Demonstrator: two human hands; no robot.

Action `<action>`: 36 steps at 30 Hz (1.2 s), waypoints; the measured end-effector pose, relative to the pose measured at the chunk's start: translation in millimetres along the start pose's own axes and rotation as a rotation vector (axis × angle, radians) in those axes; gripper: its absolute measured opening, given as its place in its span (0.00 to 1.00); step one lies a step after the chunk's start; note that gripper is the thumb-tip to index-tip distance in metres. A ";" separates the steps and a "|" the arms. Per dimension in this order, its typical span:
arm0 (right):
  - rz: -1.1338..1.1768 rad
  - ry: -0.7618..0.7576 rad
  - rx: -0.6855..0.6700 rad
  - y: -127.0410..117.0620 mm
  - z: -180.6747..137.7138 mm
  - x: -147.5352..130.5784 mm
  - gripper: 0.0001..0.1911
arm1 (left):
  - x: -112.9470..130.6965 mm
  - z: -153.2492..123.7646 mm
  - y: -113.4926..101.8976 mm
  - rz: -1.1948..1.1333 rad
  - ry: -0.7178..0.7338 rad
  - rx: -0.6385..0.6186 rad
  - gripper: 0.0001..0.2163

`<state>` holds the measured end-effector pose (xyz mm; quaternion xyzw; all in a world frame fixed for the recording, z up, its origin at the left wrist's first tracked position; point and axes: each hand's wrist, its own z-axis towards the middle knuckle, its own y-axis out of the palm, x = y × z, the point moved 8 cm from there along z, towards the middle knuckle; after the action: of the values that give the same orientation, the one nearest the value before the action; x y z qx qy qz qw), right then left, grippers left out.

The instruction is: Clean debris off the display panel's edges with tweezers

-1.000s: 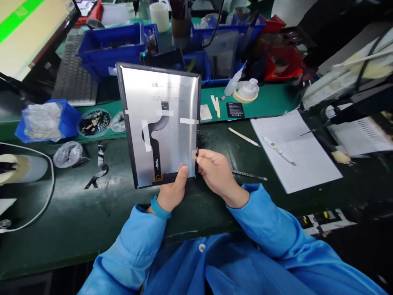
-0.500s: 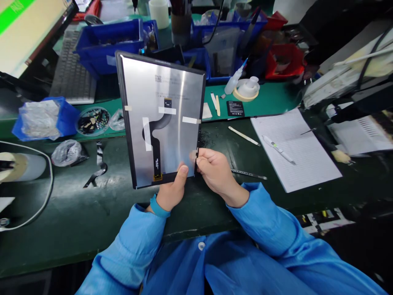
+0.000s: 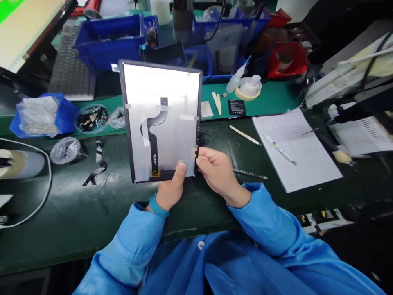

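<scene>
While the left hand (image 3: 170, 191) grips the panel (image 3: 175, 88) by its lower edge, thumb pressed on the back, the right hand (image 3: 217, 172) pinches a tape tab (image 3: 193, 152) on the panel's right edge. The panel stands upright above both hands, off the surface (image 3: 92, 205), its taped cable (image 3: 153, 141) facing the person. Tweezers (image 3: 249, 174) lie just right of the right hand.

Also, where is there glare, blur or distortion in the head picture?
Head view: glare whitens the upper half of the display panel; the left hand and right hand holding it look sharp; the table front edge curves, a wide-lens distortion.
</scene>
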<state>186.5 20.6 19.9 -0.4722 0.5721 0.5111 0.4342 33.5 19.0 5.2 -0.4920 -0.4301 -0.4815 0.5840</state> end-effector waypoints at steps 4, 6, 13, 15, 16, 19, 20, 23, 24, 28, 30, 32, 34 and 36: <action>0.035 0.016 -0.041 3.1 -1.3 -1.2 0.14 | -10.4 0.7 2.6 -0.118 -0.098 -0.008 0.21; 0.048 0.020 -0.053 3.7 -1.8 -1.6 0.14 | -13.9 0.3 3.5 -0.145 -0.114 -0.014 0.22; 0.040 0.004 -0.086 6.3 -0.9 -6.3 0.14 | -19.1 -0.5 4.5 -0.162 -0.115 -0.039 0.23; -0.028 0.015 -0.109 4.8 1.5 -12.4 0.14 | -20.7 1.3 2.6 -0.172 -0.128 -0.029 0.24; -0.086 0.014 -0.100 0.4 2.7 -17.0 0.14 | -21.4 2.7 1.0 -0.180 -0.136 -0.020 0.25; -0.364 -0.034 0.050 -33.0 0.2 -34.2 0.15 | -21.1 8.3 -5.3 -0.222 -0.150 0.021 0.27; -0.483 -0.055 0.105 -47.3 -4.0 -38.7 0.15 | -20.2 10.3 -7.7 -0.244 -0.151 0.038 0.27; -0.853 -0.033 0.134 -84.6 -22.2 -33.0 0.17 | -17.7 14.9 -11.6 -0.319 -0.158 0.062 0.28; -0.950 0.002 0.114 -95.1 -28.6 -25.2 0.18 | -16.8 15.9 -11.6 -0.346 -0.158 0.059 0.28; -1.097 0.056 0.137 -124.0 -47.4 -2.8 0.16 | -12.8 17.5 -7.5 -0.479 -0.134 0.021 0.27; -1.096 0.022 0.143 -122.8 -50.6 -0.7 0.16 | -11.8 16.9 -6.0 -0.538 -0.127 0.009 0.28; -1.071 -0.024 0.150 -114.8 -51.1 -3.7 0.17 | -12.2 16.1 -4.9 -0.556 -0.126 -0.002 0.29; -0.995 -0.074 0.192 -104.6 -50.5 -11.4 0.17 | -13.4 15.6 -4.0 -0.535 -0.121 -0.017 0.30; -0.849 -0.122 0.261 -93.6 -49.1 -21.6 0.17 | -14.9 15.8 -3.6 -0.513 -0.106 -0.031 0.30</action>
<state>281.7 -29.2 29.6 -0.5755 0.3605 0.2380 0.6944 27.1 36.5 -6.5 -0.4002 -0.5635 -0.5939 0.4118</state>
